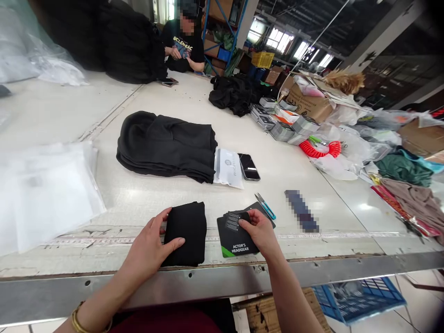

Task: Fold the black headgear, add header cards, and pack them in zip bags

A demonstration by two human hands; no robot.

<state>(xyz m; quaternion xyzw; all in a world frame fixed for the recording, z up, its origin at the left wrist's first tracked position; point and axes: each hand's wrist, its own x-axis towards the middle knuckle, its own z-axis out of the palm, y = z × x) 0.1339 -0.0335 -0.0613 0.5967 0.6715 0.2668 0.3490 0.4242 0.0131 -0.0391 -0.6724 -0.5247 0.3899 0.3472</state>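
Observation:
My left hand grips a folded black cloth by its left side, thumb lying on top. To its right, my right hand pinches a small black card with white print. Beneath that lies a larger black card with a green corner and the words "ACTOR'S HEADGEAR". Blue-handled thread snips rest just beyond my right hand, partly over another dark card. Farther back is a stack of black fabric garments, with a printed white plastic bag at its right end.
A phone lies beside the bag. Clear plastic bags are piled at left. Bundled cards, a red coil and plastic wrap crowd the right. Across the table sits a person. A blue crate is below the metal edge.

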